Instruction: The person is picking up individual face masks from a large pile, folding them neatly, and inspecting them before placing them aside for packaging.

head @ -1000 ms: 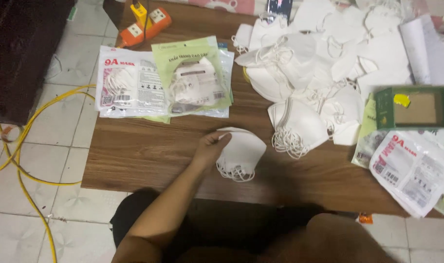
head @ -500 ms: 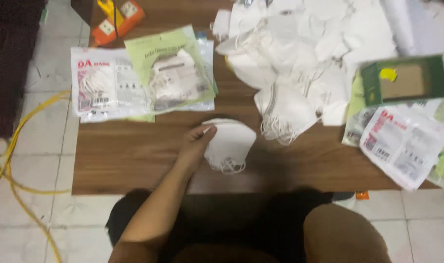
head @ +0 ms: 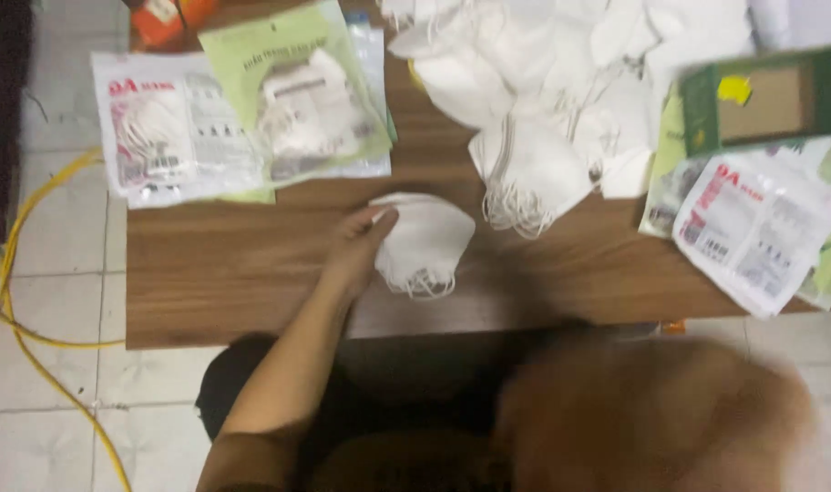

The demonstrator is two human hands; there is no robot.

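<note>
— What has changed under your left hand [head: 359, 244] in the last second?

— Very little. Your fingers still rest on the left edge of the small stack of white masks [head: 426, 239], pinning it to the wooden table [head: 215, 282] rather than gripping it; I cannot tell if any finger curls underneath. The view has drifted, the stack has not.

— And your right hand?

— Not in view. The big heap of loose masks [head: 561, 100] lies behind the stack, the packaged masks [head: 242, 118] off to its left.
</note>
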